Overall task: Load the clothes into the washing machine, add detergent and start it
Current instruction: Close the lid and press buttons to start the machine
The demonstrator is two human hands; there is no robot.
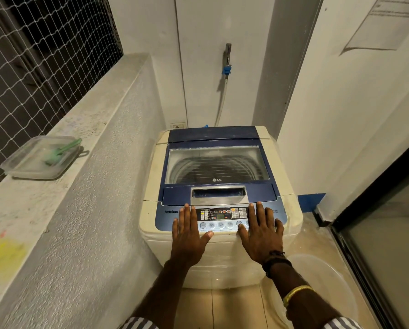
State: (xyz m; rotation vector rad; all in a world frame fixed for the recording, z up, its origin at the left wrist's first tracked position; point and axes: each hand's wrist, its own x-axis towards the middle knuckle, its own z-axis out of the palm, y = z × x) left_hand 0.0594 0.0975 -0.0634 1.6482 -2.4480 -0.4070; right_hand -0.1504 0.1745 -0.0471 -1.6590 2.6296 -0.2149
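— Now, where does the washing machine (pixel 220 200) stand?
— In a narrow corner, against the back wall, with a rough concrete ledge (pixel 63 148) to its left and a dark-framed glass door (pixel 386 236) to its right. Its blue lid (pixel 216 160) is down and shut; the drum shows through the clear window. No clothes can be made out through the window or anywhere else in view.

— And the hands?
— Both lie flat on the front of the machine. The left hand (pixel 188 236) rests palm down just left of the control panel (pixel 222 218), fingers (pixel 186 212) stretched out and spread, gripping nothing. The right hand (pixel 261 236) rests palm down over the right part of the panel, fingers likewise extended and empty; its thumb lies near the row of round buttons. Whether any button is pressed, I cannot tell.

— Anything on the ledge?
— A clear plastic container (pixel 40 156) with a green scoop (pixel 62 150) lying in it, well apart from the machine.

— Behind the machine?
— A wall tap (pixel 227 53) with a blue fitting; a hose (pixel 222 100) runs from it down behind the lid.

— On the floor?
— A pale round basin (pixel 327 281), at the machine's right front corner, under the right forearm.
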